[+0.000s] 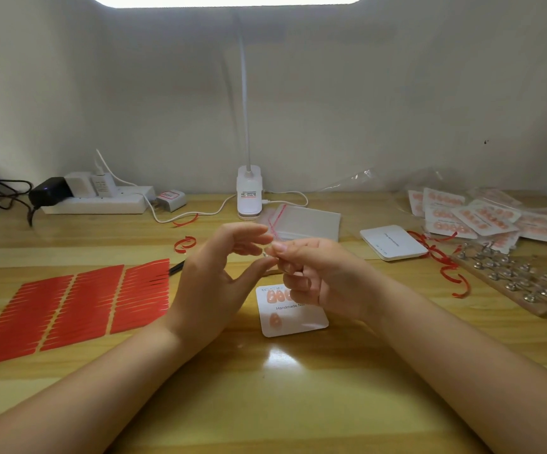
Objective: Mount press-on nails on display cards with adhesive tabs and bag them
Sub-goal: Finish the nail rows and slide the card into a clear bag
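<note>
A white display card [301,319] printed "Handmade" lies on the wooden desk below my hands, with peach press-on nails [274,320] stuck on it. My right hand [318,276] hovers above the card and pinches a small nail [267,252] between thumb and forefinger. My left hand [216,276] is beside it, fingers loosely spread, fingertips close to the nail. Red adhesive tab sheets [69,309] lie at the left.
A stack of clear bags [308,222] and a clip lamp [249,194] stand behind my hands. Blank cards [393,242], bagged finished cards [482,217] and a wooden board of metal nail stands [514,280] fill the right. A power strip [98,199] and black tweezers [177,267] are left.
</note>
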